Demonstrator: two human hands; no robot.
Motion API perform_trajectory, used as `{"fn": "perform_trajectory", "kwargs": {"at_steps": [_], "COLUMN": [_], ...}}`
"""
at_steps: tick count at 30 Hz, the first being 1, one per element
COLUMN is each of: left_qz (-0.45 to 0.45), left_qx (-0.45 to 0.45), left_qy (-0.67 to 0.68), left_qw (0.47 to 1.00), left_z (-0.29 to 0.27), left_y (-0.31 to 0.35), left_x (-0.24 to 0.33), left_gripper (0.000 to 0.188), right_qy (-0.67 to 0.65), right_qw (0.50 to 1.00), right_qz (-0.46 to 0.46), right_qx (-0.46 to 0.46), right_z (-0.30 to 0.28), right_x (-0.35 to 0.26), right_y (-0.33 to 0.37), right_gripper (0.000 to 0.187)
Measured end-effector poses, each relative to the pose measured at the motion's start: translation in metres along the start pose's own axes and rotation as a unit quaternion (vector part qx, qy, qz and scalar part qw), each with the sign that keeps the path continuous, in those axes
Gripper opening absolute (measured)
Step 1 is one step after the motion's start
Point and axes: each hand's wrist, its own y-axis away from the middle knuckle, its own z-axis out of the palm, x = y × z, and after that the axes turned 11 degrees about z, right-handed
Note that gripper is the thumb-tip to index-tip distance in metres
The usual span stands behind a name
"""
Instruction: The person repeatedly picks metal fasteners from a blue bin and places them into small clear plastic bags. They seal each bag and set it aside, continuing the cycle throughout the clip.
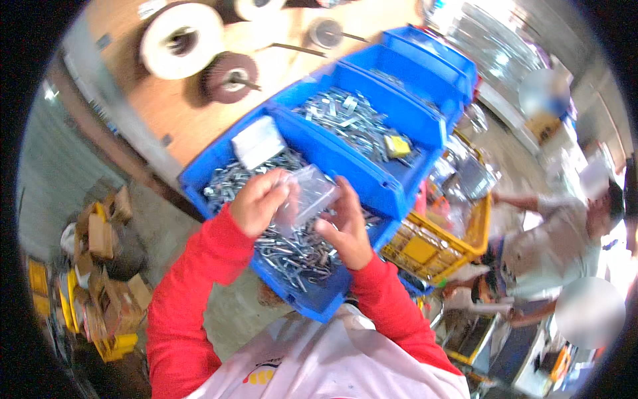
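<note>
View: head camera, looking down; blur over much of the scene.
Bag: small clear plastic bag (314,193), held up between the two hands, above the contents of the nearest bin.
Left hand: the left hand (258,201) pinches the bag's left side between thumb and bent fingers.
Right hand: the right hand (350,234) is at the bag's right edge, thumb and forefinger parted, fingers curved; cannot tell whether a fingertip touches the plastic.
Sleeves: long red sleeves (193,282) on both forearms, reaching the wrists.
Nearest bin: blue plastic open-fronted bin (309,304), directly below the hands; holds a heap of slender silvery metal pieces (292,259) and, at the far end, a white rectangular packet (258,143) lying on them.
Second bin: blue plastic bin (382,176), just beyond the first; holds flat silvery metal strips (342,110) and a small yellow block (397,146).
Counter: light-brown wooden counter (149,110), upper left; bears a thick white wheel (209,40) and, near it, a dark brown abrasive wheel (222,83).
Right side: yellow plastic crate (415,249) beside the bins; a co-worker in a pale shirt (551,259) farther right.
Lower left: brown cardboard boxes (119,309), piled.
</note>
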Motion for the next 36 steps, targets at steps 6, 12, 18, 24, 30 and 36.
{"fn": "perform_trajectory", "kwargs": {"at_steps": [6,12,18,24,30,36], "left_qz": [-0.035,0.107,0.041,0.078,0.027,-0.039], "left_qx": [0.021,0.015,-0.025,0.158,-0.080,-0.057], "left_qy": [0.004,-0.249,-0.181,-0.348,-0.207,-0.076], "left_qw": [0.999,0.962,0.982,0.921,0.975,0.995], "left_z": [0.032,0.053,0.050,0.027,0.066,0.065], "left_y": [0.050,0.087,0.084,0.042,0.068,0.070], "left_x": [0.015,0.021,0.010,-0.001,0.019,0.008], "left_gripper": [0.050,0.106,0.027,0.025,0.031,0.029], "right_qy": [0.009,0.037,0.019,0.084,0.035,0.038], "right_qw": [0.998,0.997,0.992,0.990,0.986,0.983], "right_qz": [0.012,-0.034,-0.096,-0.022,-0.105,-0.176], "right_qx": [-0.059,0.060,0.074,0.114,0.121,0.044], "right_z": [0.023,0.027,0.017,0.000,0.012,0.003], "right_x": [0.011,0.034,0.036,0.042,0.042,0.046], "right_y": [0.035,0.049,0.058,0.059,0.055,0.053], "right_gripper": [0.017,0.020,0.020,0.029,0.026,0.041]}}
